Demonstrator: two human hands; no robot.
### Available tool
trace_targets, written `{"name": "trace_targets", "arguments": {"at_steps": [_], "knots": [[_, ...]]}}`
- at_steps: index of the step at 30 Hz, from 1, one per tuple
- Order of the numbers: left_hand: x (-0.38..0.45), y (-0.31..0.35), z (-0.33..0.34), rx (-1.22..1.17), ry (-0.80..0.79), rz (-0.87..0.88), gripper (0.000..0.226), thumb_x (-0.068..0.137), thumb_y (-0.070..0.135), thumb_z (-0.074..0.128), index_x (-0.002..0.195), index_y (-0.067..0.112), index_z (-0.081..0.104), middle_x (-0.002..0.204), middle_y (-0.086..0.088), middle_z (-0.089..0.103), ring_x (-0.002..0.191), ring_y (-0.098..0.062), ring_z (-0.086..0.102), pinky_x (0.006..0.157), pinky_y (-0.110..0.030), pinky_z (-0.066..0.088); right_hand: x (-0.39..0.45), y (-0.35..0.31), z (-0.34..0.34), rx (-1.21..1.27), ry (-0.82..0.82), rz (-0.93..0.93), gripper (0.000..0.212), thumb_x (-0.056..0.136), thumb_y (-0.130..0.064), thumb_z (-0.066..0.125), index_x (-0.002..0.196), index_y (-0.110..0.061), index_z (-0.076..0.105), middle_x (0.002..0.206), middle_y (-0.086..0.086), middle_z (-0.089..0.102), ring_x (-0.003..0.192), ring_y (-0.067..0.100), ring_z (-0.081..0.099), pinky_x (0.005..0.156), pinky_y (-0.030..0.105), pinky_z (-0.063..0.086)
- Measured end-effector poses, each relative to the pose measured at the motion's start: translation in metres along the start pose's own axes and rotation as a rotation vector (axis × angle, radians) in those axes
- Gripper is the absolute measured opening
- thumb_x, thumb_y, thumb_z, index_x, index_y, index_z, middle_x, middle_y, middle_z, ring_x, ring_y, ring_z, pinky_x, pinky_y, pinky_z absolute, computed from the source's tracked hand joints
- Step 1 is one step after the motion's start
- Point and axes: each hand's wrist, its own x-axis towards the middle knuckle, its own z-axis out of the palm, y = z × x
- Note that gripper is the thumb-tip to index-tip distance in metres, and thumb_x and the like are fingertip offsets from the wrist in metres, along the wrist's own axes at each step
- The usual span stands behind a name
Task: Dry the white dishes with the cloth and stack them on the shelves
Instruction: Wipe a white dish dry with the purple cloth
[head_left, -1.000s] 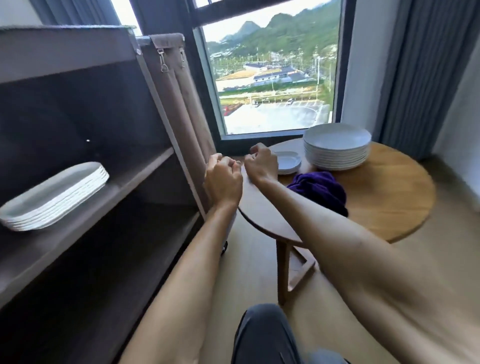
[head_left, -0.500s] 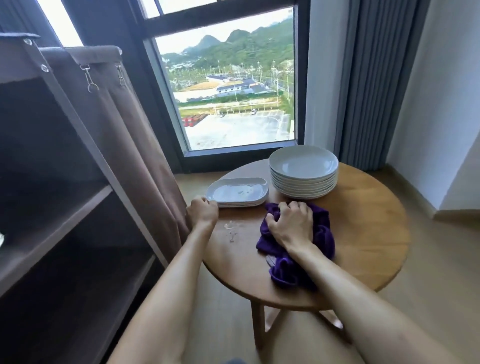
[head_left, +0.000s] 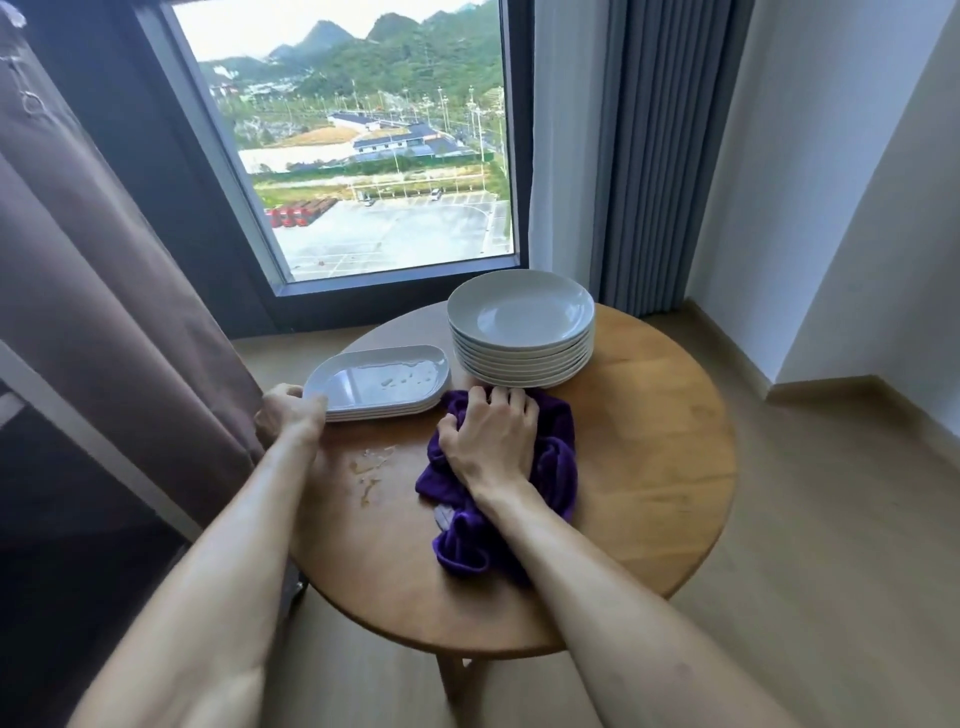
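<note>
Fingers of your left hand (head_left: 291, 415) now pinch the wet platter (head_left: 376, 383) at nine o'clock, right hand (head_left: 491, 441) clutching the cloth (head_left: 556, 457): drying begins.

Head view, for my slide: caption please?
Left hand grips wet oblong plates; right hand clutches purple cloth beside stacked round plates.

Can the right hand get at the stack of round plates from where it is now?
Probably yes. The right hand grips the purple cloth just in front of the round plates, with nothing between them, though it would have to let the cloth go first.
</note>
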Motion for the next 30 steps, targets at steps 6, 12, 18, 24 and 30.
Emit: {"name": "trace_targets", "arguments": {"at_steps": [6, 12, 18, 24, 30], "knots": [[0.012, 0.002, -0.006, -0.04, -0.005, -0.048, 0.023, 0.077, 0.009, 0.061, 0.092, 0.016, 0.077, 0.102, -0.013, 0.076, 0.103, -0.035, 0.067, 0.095, -0.036, 0.056, -0.001, -0.001, 0.0, 0.01, 0.011, 0.002, 0.042, 0.086, -0.042, 0.051, 0.112, -0.013, 0.067, 0.11, 0.012, 0.069, 0.108, 0.031, 0.056, 0.101, 0.044, 0.037], [0.004, 0.003, -0.015, -0.053, 0.005, -0.027, 0.016, 0.075, 0.009, 0.065, 0.085, 0.016, 0.075, 0.101, -0.01, 0.076, 0.102, -0.035, 0.068, 0.093, -0.039, 0.057, -0.002, 0.0, -0.003, 0.035, 0.014, 0.007, 0.035, 0.084, -0.034, 0.054, 0.103, -0.009, 0.069, 0.103, 0.012, 0.07, 0.103, 0.033, 0.058, 0.097, 0.045, 0.041], [-0.001, 0.011, -0.023, -0.026, 0.032, -0.037, 0.021, 0.074, 0.008, 0.07, 0.09, 0.014, 0.081, 0.095, -0.013, 0.077, 0.099, -0.036, 0.069, 0.091, -0.037, 0.058, -0.003, 0.0, -0.004, 0.052, 0.014, 0.001, 0.033, 0.085, -0.033, 0.053, 0.097, -0.007, 0.069, 0.1, 0.013, 0.07, 0.102, 0.033, 0.058, 0.098, 0.045, 0.041], [0.0, 0.013, -0.02, 0.016, 0.01, -0.067, 0.023, 0.077, 0.007, 0.07, 0.096, 0.011, 0.082, 0.099, -0.017, 0.077, 0.096, -0.036, 0.073, 0.091, -0.041, 0.06, -0.003, 0.002, -0.003, 0.059, 0.023, -0.007, 0.033, 0.085, -0.034, 0.055, 0.098, -0.008, 0.071, 0.1, 0.012, 0.071, 0.103, 0.032, 0.059, 0.098, 0.045, 0.041], [0.004, 0.017, -0.011, 0.068, 0.021, -0.059, 0.024, 0.079, 0.005, 0.064, 0.096, 0.007, 0.081, 0.101, -0.019, 0.076, 0.096, -0.038, 0.072, 0.089, -0.039, 0.06, -0.002, 0.003, -0.002, 0.051, 0.025, -0.006, 0.035, 0.086, -0.036, 0.05, 0.101, -0.011, 0.07, 0.103, 0.009, 0.07, 0.105, 0.029, 0.057, 0.101, 0.042, 0.039]]}}
